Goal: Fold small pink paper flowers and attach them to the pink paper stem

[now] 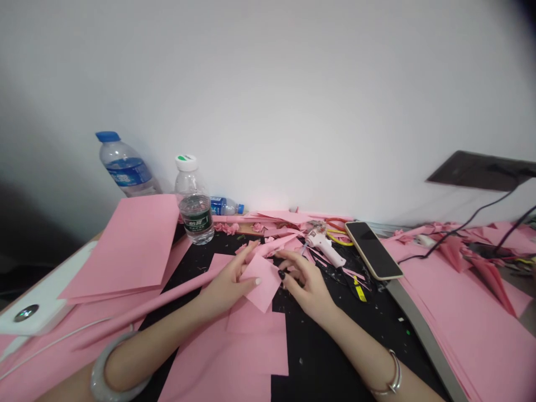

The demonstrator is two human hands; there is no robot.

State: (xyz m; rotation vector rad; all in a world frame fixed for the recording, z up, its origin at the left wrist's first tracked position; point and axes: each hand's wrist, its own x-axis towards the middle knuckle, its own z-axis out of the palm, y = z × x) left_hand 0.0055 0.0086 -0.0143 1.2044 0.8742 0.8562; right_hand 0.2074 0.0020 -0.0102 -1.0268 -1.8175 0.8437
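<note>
A small square of pink paper [263, 283] is held up in the middle, one corner pointing down. My left hand [228, 282] grips its left side, the thumb lying across the front and the fingers behind. At the right corner, my right hand [307, 285] has its curled thumb and fingers closed on the edge; the exact pinch is partly hidden. Beneath lie larger pink sheets [234, 352] on a black mat [326, 363]. A long rolled pink paper tube [167, 301] runs behind my left wrist.
A white glue gun [325, 248] and a phone [373, 251] lie beyond my right hand. Water bottles [195, 209] stand and lie by the wall. Pink paper stacks flank both sides, left [129, 245] and right [464, 312]. Black cables [456, 229] cross the right side.
</note>
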